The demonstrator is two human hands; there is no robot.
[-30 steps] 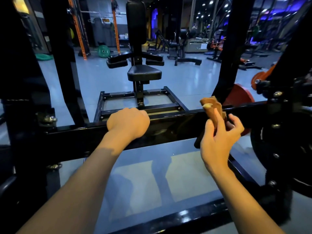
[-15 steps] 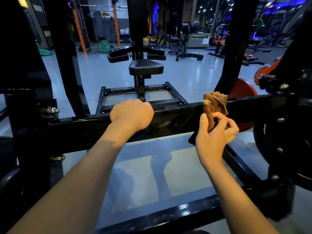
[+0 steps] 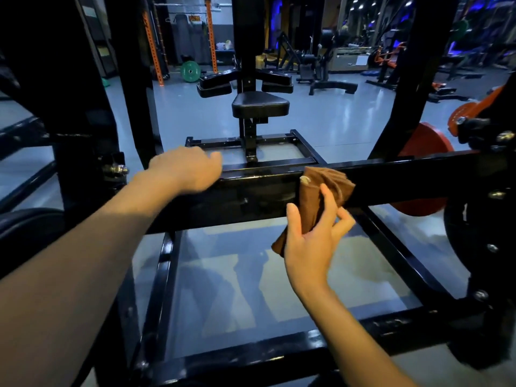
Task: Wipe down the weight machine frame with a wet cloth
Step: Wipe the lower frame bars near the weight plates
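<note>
One crumpled brown cloth (image 3: 315, 202), glossy blk crossbar (image 3: 405, 177)

Body in view: two forearms and two hands, nothing else. Both arms bare from lower frame edge to wrist, no sleeve or cuff showing. Left hand (image 3: 187, 170) bare: no glove, no watch, no band at the wrist; slightly motion-blurred, so fine detail can't be read. Right hand (image 3: 311, 241) also bare: no glove, no wrist strap, no rings on the visible fingers (image 3: 328, 201). No markings or tattoos discernible on either forearm in this dim light.
</note>
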